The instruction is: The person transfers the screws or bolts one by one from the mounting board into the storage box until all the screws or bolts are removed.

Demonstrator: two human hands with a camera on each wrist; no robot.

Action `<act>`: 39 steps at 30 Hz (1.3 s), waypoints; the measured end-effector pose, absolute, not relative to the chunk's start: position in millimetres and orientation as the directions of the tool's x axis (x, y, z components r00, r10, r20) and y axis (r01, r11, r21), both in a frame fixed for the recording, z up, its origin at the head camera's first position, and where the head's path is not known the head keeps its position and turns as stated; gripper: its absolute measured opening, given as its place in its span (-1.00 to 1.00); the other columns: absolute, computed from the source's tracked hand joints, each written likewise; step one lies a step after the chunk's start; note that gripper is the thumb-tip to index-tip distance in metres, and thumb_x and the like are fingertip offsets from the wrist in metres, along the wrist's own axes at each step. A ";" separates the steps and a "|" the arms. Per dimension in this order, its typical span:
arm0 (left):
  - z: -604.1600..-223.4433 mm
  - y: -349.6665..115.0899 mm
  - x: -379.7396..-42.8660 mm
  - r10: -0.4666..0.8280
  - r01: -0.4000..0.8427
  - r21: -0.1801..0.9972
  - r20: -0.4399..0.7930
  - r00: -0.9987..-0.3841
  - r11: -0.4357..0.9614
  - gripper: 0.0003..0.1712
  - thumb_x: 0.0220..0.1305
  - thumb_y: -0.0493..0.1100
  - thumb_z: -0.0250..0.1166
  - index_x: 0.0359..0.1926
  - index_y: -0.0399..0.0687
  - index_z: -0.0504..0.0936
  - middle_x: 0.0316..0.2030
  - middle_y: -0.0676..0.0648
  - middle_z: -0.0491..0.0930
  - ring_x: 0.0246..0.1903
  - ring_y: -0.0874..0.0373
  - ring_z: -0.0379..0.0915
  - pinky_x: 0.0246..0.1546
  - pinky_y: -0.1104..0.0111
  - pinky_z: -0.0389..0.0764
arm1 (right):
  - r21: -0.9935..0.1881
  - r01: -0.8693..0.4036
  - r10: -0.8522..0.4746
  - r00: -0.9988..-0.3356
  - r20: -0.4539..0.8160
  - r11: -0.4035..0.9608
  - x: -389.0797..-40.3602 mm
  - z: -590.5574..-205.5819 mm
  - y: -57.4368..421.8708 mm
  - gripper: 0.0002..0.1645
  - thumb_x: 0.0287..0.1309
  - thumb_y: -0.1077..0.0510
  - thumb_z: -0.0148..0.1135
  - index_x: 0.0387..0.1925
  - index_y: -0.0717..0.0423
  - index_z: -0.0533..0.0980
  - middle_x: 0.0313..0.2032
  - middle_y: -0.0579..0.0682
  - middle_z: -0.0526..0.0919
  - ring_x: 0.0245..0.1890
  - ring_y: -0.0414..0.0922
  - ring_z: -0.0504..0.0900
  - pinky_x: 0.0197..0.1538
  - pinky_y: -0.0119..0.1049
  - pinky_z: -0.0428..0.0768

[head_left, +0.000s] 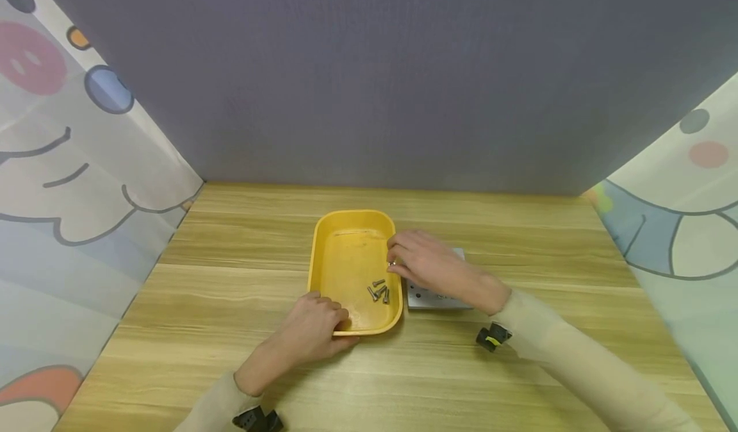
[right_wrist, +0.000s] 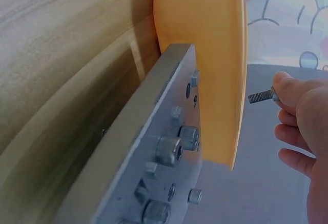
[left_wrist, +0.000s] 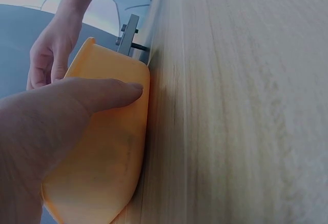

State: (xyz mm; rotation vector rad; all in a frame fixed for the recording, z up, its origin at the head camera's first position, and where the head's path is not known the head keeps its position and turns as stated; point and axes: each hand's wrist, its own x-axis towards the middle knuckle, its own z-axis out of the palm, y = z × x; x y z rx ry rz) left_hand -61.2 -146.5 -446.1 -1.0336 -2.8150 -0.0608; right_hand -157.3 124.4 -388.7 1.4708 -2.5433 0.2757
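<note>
A yellow tray (head_left: 346, 259) stands on the table with several screws (head_left: 378, 291) lying loose toward its near right side. My left hand (head_left: 314, 326) grips the tray's near left corner, thumb along the outer wall and fingers over the rim. My right hand (head_left: 426, 262) is above the tray's right rim and pinches a screw (right_wrist: 262, 96) between thumb and fingers, its threaded end pointing out. Beneath that hand and forearm, a metal plate (head_left: 426, 299) is partly hidden. In the right wrist view, several socket-head screws (right_wrist: 169, 151) sit in the plate's holes.
Right beside the tray is the plate, close to its wall. A wooden tabletop (head_left: 230, 291) extends around them. Behind it rises a grey panel (head_left: 369, 79), with cartoon-printed curtains (head_left: 75, 137) at both sides.
</note>
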 end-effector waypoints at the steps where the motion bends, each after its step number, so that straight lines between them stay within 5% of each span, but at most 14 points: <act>1: -446.1 -146.4 -61.2 0.640 0.646 -0.009 0.147 -0.754 0.763 -0.49 0.14 0.38 0.41 -0.62 0.25 0.42 -0.66 0.30 0.31 -0.64 0.39 0.14 -0.44 0.43 0.23 | -0.057 -0.873 -0.841 -0.482 0.247 0.484 -157.3 -388.0 123.3 -0.74 0.44 0.02 0.25 -0.05 0.11 0.64 0.09 0.04 0.63 0.17 -0.01 0.59 0.37 -0.04 0.45; 12: -446.3 -145.9 -60.8 0.643 0.650 -0.008 0.155 -0.750 0.760 -0.51 0.14 0.37 0.42 -0.62 0.25 0.44 -0.67 0.30 0.31 -0.64 0.40 0.15 -0.46 0.44 0.22 | 0.020 -0.913 -0.897 -0.396 0.196 0.407 -159.4 -387.5 111.2 -0.80 0.47 0.04 0.21 -0.05 0.06 0.60 0.03 -0.05 0.60 0.08 -0.10 0.55 0.28 -0.16 0.49; 23: -447.2 -146.0 -61.4 0.643 0.652 -0.006 0.167 -0.747 0.759 -0.51 0.13 0.36 0.43 -0.62 0.24 0.44 -0.67 0.29 0.29 -0.64 0.40 0.14 -0.46 0.43 0.21 | 0.286 -0.916 -0.958 -0.249 0.141 0.280 -158.7 -387.6 100.4 -0.82 0.43 0.03 0.26 -0.11 0.03 0.58 -0.02 -0.08 0.60 0.01 -0.13 0.55 0.17 -0.24 0.53; 39: -446.6 -147.0 -61.5 0.641 0.648 -0.005 0.156 -0.752 0.762 -0.52 0.14 0.36 0.42 -0.61 0.26 0.45 -0.67 0.30 0.29 -0.64 0.41 0.12 -0.47 0.45 0.17 | 0.471 -0.873 -0.985 -0.167 -0.040 0.128 -160.1 -388.2 80.6 -0.87 0.35 0.13 0.32 -0.09 0.01 0.62 -0.07 -0.13 0.57 -0.08 -0.16 0.51 0.11 -0.28 0.49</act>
